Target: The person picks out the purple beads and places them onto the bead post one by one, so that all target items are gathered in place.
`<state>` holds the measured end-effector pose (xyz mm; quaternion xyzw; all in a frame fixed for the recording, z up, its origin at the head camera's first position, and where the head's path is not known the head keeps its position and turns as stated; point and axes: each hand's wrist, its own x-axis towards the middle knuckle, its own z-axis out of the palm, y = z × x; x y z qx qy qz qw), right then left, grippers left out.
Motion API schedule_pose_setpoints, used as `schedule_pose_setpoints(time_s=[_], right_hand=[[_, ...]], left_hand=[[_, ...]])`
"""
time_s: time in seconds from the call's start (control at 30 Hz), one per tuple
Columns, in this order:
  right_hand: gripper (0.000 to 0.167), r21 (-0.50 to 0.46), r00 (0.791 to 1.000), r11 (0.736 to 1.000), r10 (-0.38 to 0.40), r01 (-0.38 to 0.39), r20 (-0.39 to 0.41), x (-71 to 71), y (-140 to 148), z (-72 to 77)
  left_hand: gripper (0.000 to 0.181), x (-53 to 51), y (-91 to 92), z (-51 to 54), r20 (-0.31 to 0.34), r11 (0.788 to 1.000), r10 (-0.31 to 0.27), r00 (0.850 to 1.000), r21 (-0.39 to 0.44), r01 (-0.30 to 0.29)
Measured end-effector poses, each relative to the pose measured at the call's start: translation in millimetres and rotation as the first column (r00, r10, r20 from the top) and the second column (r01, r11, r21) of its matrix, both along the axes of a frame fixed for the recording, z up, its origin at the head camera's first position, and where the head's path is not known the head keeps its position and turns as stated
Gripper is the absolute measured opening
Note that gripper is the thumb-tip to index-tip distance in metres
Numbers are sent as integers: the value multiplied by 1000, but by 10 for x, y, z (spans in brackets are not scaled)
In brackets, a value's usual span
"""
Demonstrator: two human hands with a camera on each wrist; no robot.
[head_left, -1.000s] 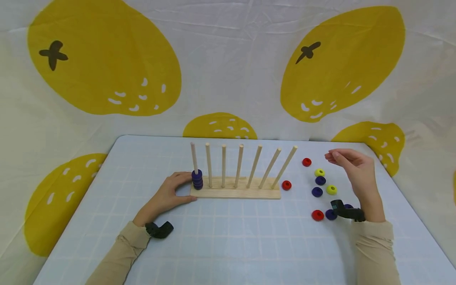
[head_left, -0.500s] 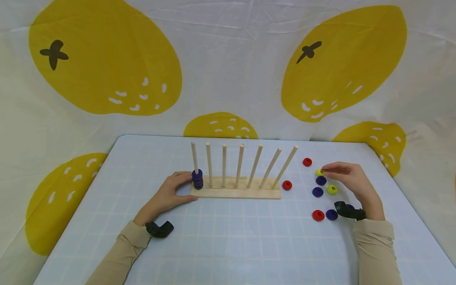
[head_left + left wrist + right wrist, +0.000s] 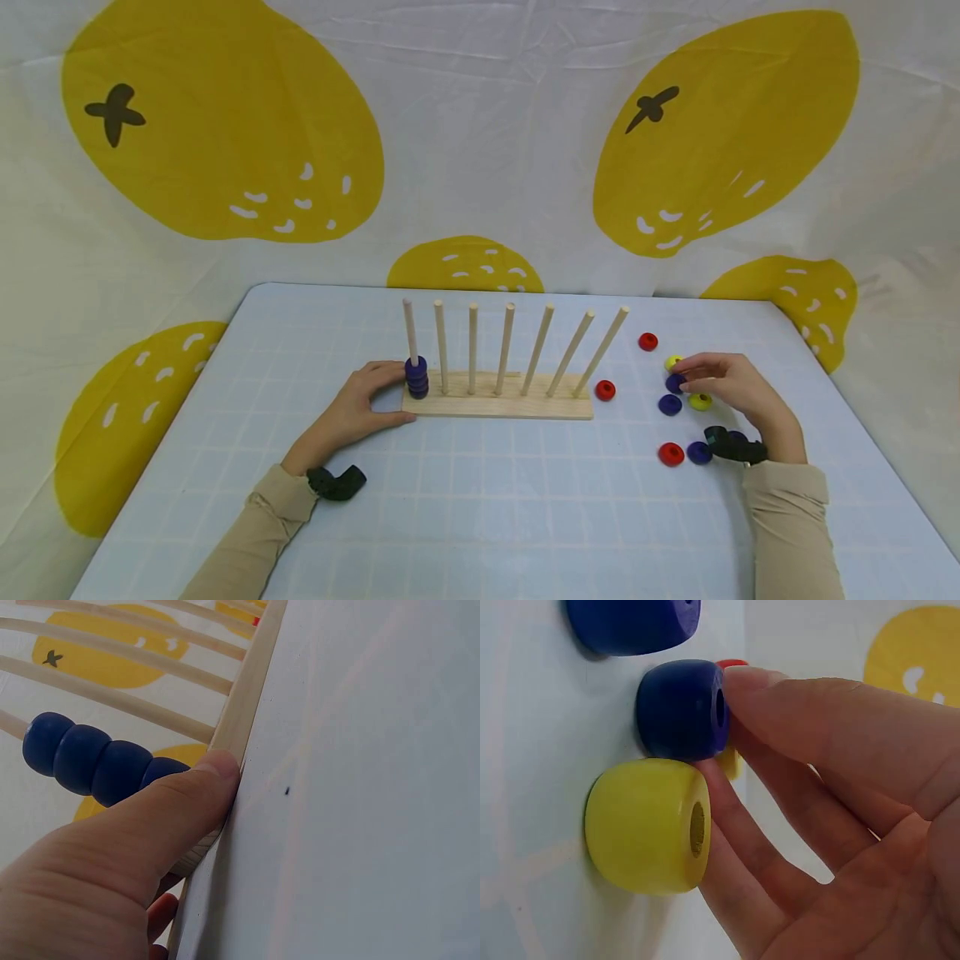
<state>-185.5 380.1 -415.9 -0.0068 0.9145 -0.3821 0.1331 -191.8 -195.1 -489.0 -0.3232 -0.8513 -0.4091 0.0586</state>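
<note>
A wooden base point(image 3: 502, 407) carries a row of upright pegs, the leftmost with a stack of dark blue beads point(image 3: 417, 379). My left hand point(image 3: 352, 408) grips the base's left end, thumb on the front edge in the left wrist view, beside the blue beads point(image 3: 79, 759). Right of the rack, my right hand point(image 3: 742, 396) pinches a blue bead point(image 3: 674, 383) on the table between thumb and fingers. The right wrist view shows the thumb of that hand point(image 3: 840, 772) at the holed face of the blue bead point(image 3: 679, 711), just above a yellow bead point(image 3: 641, 825).
Near the right hand are two yellow beads point(image 3: 701, 402) point(image 3: 672, 362) and another blue bead point(image 3: 670, 405). Two red beads point(image 3: 648, 342) point(image 3: 605, 390) lie between them and the rack. Closer to the front are a red bead point(image 3: 671, 454) and a blue one point(image 3: 699, 452).
My right hand has come down and left from above the table, passed the back yellow bead and taken hold of a blue bead. The left hand stays at the base.
</note>
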Motion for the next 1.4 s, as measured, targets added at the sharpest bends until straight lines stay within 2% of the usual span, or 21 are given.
schedule_pose_setpoints(time_s=[0.3,0.7,1.4], right_hand=[[34,28,999,999,41,-41,6,-12,-32,-24],[33,54,999,997,48,-49,15,-33,-42,-40],[34,58,998,997,60,-59,-21,-10,-81,50]], left_hand=[[67,5,-1,8,14,1000,6,1000,-11,-6],[67,0,-1,-2,4,1000,-2,1000,-3,2],[68,3,-4,-6,0,1000,-6,1000,13,5]])
